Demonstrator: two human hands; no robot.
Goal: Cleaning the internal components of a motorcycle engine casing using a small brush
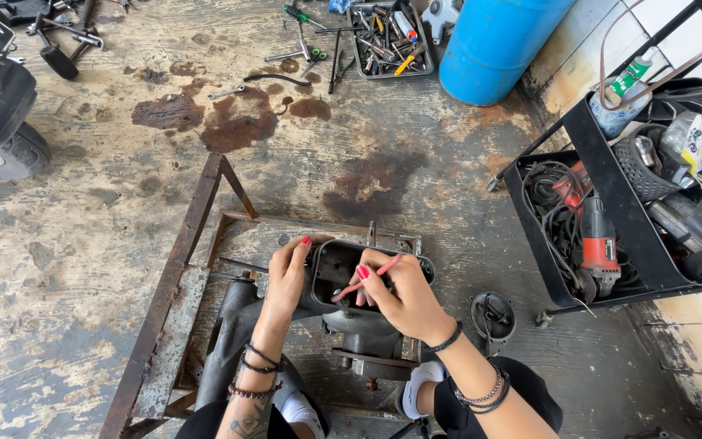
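Head view: a dark metal engine casing (343, 284) sits on a rusty steel frame (174, 268) laid on the stained concrete floor (83, 203), near the frame's far right corner. The left hand (288, 276) lies with fingers spread against the casing's left rim, steadying it. The right hand (404, 293) pinches a thin red tool (367, 280), its tip inside the open cavity. The casing looks heavy, rigid and greasy; its thick rim seems the safest hold.
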